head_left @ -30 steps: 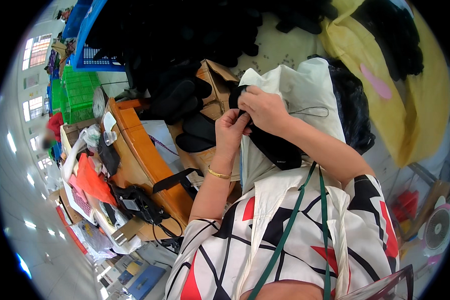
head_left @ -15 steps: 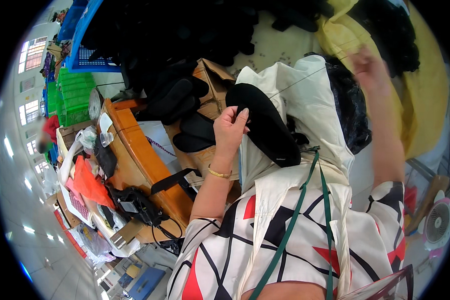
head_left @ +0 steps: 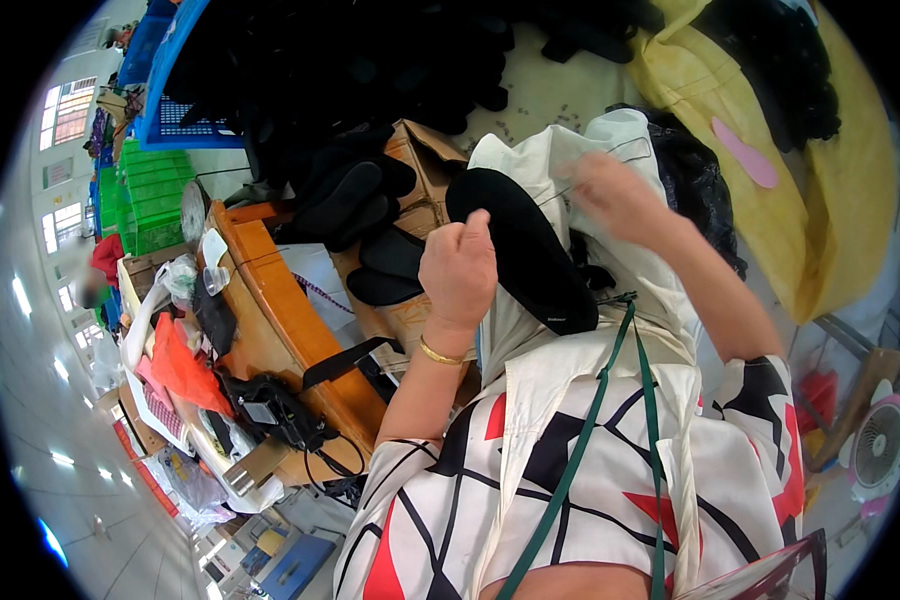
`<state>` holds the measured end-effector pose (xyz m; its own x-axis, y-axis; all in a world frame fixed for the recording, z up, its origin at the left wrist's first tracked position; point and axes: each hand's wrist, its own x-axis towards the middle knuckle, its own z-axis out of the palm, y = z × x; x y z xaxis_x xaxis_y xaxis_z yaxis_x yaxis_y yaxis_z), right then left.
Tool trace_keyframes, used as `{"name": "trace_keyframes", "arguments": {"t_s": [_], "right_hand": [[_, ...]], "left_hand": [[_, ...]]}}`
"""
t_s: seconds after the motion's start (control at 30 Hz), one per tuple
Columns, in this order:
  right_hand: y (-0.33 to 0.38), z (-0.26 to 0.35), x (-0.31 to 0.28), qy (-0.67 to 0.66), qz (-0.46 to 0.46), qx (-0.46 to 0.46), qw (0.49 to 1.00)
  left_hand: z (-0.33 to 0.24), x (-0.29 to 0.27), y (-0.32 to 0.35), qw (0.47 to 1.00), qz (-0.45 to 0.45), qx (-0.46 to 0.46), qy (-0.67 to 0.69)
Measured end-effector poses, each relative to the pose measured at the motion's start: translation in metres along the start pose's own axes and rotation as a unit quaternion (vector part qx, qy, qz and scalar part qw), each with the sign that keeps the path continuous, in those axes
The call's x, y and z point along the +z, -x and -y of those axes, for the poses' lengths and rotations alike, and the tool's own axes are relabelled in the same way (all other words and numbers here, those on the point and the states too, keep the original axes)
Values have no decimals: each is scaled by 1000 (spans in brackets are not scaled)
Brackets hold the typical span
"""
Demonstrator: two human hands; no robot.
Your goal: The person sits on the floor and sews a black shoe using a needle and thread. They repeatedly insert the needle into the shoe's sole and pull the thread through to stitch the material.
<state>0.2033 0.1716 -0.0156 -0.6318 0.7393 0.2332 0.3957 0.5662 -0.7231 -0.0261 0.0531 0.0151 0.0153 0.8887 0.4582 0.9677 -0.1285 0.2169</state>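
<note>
My left hand (head_left: 460, 265) grips the edge of a long black slipper (head_left: 530, 250), thumb uppermost. The slipper rests slanted over my lap on a cream apron (head_left: 660, 250), with a small pale mark at its near end. Just right of its far end is my right hand (head_left: 618, 195), fingers curled and blurred by motion. A thin dark thread (head_left: 553, 196) runs between the slipper and this hand. Whether a needle is in those fingers is too blurred to see.
Black slippers (head_left: 345, 200) lie on a cardboard box (head_left: 425, 180) at left, beside a wooden table (head_left: 280, 310) with a black bag. A dark heap fills the far side near a blue crate (head_left: 155, 110). Yellow cloth (head_left: 770, 220) carries a pink sole-shaped piece (head_left: 745, 153); a fan (head_left: 880, 445) stands right.
My right hand has come back from the far right, over the yellow cloth, to beside the slipper, uncovering the pink piece. My left hand has turned slightly and keeps its hold.
</note>
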Motion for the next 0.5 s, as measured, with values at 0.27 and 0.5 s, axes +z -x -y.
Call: {"name": "trace_keyframes", "arguments": {"t_s": [0.27,0.5], "right_hand": [[-41,8,29,136,-57,-17,989],[-69,73,62,-607,-92,240,752]], "left_hand": [[-4,-3,3,990,82,-70,93],[-15,-2,-2,968,156,-182,79]]}}
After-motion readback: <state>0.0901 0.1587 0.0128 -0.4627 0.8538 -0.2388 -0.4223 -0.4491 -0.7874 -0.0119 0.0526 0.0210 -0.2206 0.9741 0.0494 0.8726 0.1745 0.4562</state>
